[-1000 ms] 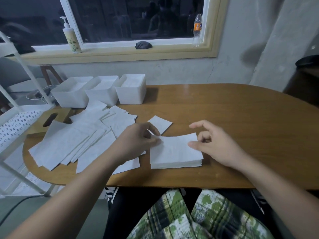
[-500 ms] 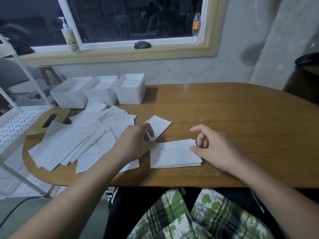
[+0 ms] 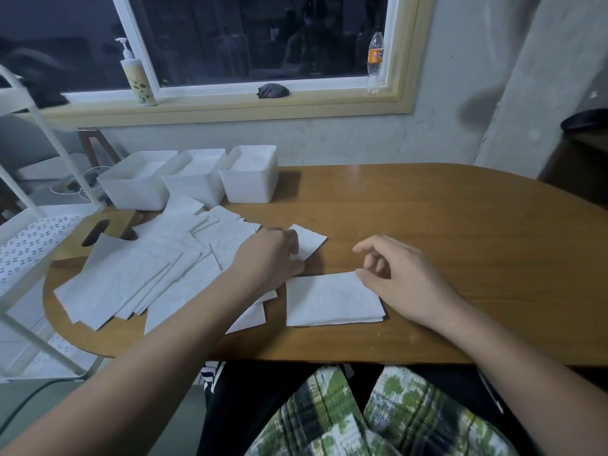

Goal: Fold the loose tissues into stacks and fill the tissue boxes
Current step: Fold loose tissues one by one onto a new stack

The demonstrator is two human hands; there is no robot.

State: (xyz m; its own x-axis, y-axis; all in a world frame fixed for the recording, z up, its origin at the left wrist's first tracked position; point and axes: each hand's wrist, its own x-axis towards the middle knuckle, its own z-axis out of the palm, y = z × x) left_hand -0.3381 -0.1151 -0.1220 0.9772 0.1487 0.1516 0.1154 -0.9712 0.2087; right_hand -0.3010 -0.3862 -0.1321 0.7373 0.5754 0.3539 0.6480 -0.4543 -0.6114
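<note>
A folded stack of white tissues [image 3: 332, 299] lies near the table's front edge. My right hand [image 3: 401, 278] hovers at its far right corner with the thumb touching the top sheet; the fingers hang loosely curled and hold nothing. My left hand [image 3: 269, 258] is just left of the stack, its fingers curled over the near left edge of a single small folded tissue [image 3: 311, 240] that lies flat on the table. Loose unfolded tissues [image 3: 148, 271] are spread in a pile on the left. Three white tissue boxes [image 3: 250, 174] stand in a row at the back left.
A wooden lid with a slot [image 3: 95, 232] lies partly under the loose pile. A white metal rack [image 3: 29, 238] stands against the wooden table's [image 3: 460, 241] left end. A pump bottle [image 3: 138, 80] and a drink bottle [image 3: 375, 64] stand on the window sill.
My left hand left the stack's left edge and moved up to the single small tissue. The stack's raised top sheet now lies flat. My right hand has barely moved.
</note>
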